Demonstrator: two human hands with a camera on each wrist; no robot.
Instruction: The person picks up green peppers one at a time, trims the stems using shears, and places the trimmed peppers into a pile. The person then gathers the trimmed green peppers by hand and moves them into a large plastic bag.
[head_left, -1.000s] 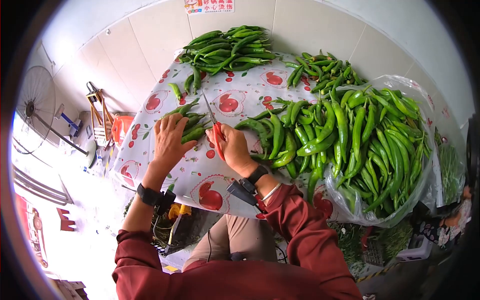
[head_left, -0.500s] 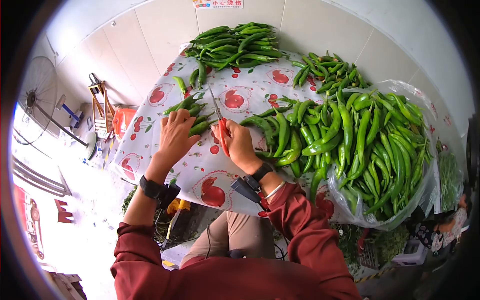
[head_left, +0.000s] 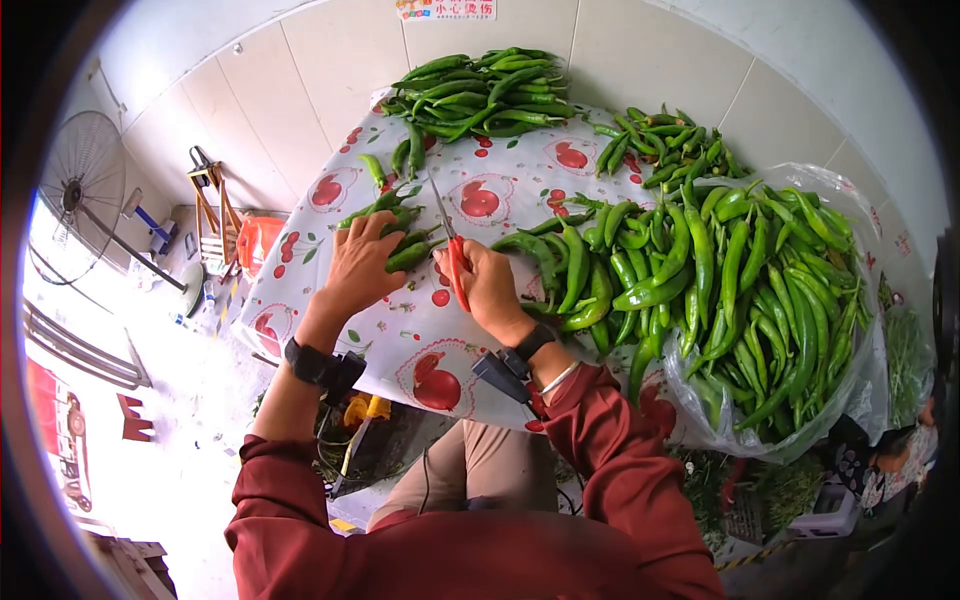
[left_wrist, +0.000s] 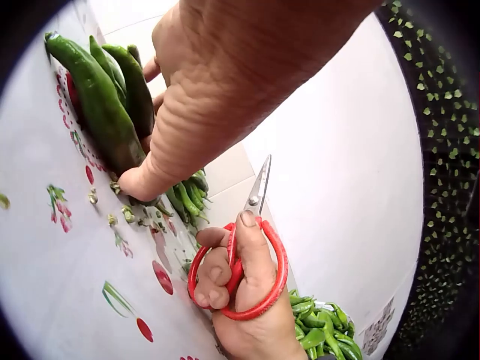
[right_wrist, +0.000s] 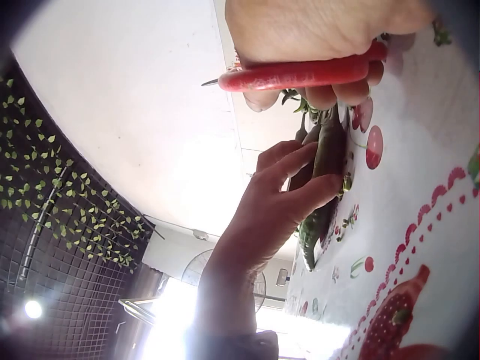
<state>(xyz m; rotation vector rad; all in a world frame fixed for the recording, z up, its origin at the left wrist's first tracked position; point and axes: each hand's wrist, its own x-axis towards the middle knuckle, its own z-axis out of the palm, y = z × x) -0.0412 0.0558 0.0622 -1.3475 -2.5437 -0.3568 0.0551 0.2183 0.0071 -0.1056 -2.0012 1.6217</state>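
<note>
My left hand [head_left: 362,260] lies over a small bunch of green peppers [head_left: 408,257] on the flowered tablecloth. Its thumb bends against one side of them and the fingers reach over the other, as the right wrist view shows. A pair of scissors [head_left: 459,272] with red handles is gripped in my right hand [head_left: 492,298], beside the bunch. The blades [left_wrist: 260,184] point away from me and look closed. Small cut stem ends [left_wrist: 129,215] lie on the cloth near the left thumb. A big heap of green peppers [head_left: 740,300] spreads to the right, partly inside a clear plastic bag [head_left: 815,430].
At the back of the table sits a neat pile of green peppers [head_left: 490,95], with a few loose peppers [head_left: 416,150] before it. A smaller pile [head_left: 670,145] is at the back right against the tiled wall [head_left: 660,60]. A fan [head_left: 82,185] stands off to the left.
The whole head view has shifted slightly, so things appear a little farther right. Both hands keep about the same places by the bunch, and the scissors stay in the right hand.
</note>
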